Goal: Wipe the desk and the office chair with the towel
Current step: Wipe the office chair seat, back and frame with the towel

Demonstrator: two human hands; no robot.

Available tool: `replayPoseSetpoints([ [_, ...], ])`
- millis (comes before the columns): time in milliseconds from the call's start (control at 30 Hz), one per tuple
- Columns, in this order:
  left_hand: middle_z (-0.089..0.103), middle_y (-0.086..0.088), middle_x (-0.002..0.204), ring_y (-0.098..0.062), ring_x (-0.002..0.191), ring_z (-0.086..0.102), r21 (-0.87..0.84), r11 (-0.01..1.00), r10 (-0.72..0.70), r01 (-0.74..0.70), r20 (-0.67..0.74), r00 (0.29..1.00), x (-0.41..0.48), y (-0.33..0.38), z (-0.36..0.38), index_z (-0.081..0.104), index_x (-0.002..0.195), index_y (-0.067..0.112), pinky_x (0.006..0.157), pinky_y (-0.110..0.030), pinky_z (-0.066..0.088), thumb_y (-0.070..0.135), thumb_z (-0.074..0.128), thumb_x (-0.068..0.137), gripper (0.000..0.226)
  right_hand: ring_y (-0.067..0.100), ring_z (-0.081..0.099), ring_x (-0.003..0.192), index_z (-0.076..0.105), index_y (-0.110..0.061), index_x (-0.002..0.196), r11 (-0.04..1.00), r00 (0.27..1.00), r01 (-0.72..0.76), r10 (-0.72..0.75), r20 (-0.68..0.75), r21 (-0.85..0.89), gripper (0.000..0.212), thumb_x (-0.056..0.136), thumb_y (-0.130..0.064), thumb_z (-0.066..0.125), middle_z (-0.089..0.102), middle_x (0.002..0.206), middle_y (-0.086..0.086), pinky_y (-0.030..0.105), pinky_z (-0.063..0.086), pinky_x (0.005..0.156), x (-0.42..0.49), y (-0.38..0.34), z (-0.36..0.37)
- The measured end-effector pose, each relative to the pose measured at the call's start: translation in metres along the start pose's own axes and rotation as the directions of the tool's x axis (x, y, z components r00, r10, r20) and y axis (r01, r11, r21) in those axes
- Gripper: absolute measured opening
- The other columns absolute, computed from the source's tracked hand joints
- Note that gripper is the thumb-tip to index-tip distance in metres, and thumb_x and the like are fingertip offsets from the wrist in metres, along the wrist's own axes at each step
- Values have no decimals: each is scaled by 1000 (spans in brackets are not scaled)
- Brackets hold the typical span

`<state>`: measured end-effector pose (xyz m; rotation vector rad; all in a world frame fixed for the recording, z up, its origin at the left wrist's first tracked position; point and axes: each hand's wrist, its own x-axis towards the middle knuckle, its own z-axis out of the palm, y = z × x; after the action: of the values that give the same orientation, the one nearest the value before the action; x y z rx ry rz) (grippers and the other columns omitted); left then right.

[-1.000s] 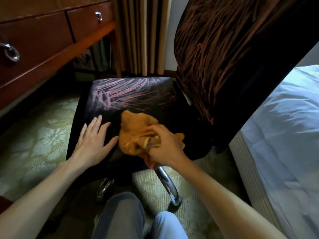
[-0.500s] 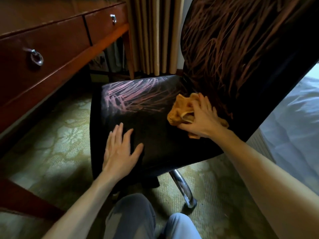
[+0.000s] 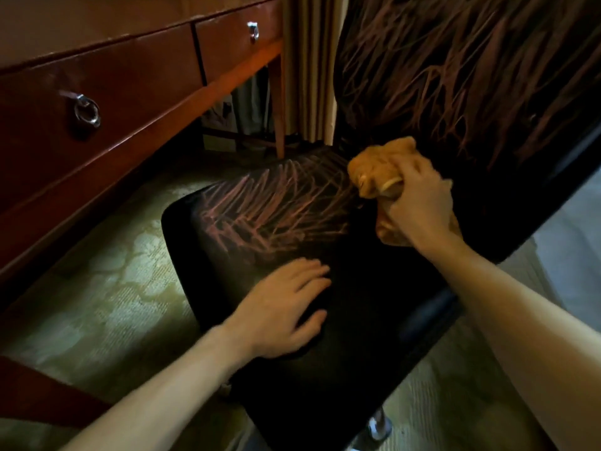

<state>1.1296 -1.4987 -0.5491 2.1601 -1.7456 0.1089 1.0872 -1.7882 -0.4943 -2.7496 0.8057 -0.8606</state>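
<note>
The black office chair's seat point(image 3: 357, 320) fills the middle of the view, with pink scribble marks on its far half. Its tall backrest point(image 3: 471, 92), covered in brownish scribbles, rises at the right. My right hand point(image 3: 416, 203) is shut on a bunched orange towel point(image 3: 374, 167), pressing it where the seat meets the backrest. My left hand point(image 3: 286, 307) lies flat on the near part of the seat, fingers spread, holding nothing. The reddish wooden desk point(image 3: 130, 76) stands to the left.
The desk has two drawers with metal ring pulls point(image 3: 86, 110). Beige curtains point(image 3: 309, 66) hang behind the chair. Patterned green carpet point(image 3: 97, 271) covers the floor. A chrome chair leg point(image 3: 379, 424) shows below the seat. Pale bedding point(image 3: 579, 229) lies at the right edge.
My right hand has carried the towel from the seat's near edge to the back of the seat by the backrest. My left hand stayed flat on the seat. The view moved closer.
</note>
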Motion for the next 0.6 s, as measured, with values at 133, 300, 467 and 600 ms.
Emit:
replayPoseSetpoints([
  [133,58,-6,149,-18,143,49,-137,990,-44,31,-93,995,2,9,25,66,136,11,125,-38,28,39,65,91,53,35,26,153,25,-29,163,999,933,-54,52,355,-5,79,96,-50,62,24,169,8,56,28,122,55,-3,51],
  [300,58,-5,149,-20,143,49,-129,990,-80,66,-107,991,11,29,37,65,137,14,125,-39,29,45,67,88,58,39,33,144,55,-26,143,991,915,134,-122,384,-4,54,92,-40,61,40,158,6,59,28,117,16,-77,83],
  [467,76,1,106,-17,101,69,-238,971,-97,20,-315,944,9,51,44,77,106,17,94,-32,55,26,70,91,19,25,63,118,74,-22,115,653,590,470,-733,339,594,32,83,-22,76,72,124,1,41,48,103,-49,-154,49],
  [600,75,2,95,-18,88,70,-266,964,-134,-9,-515,847,-20,60,28,77,89,12,77,-37,57,16,67,94,12,0,67,71,60,-29,74,651,773,157,-549,318,743,20,91,-27,70,72,77,-17,25,56,70,-65,-152,26],
])
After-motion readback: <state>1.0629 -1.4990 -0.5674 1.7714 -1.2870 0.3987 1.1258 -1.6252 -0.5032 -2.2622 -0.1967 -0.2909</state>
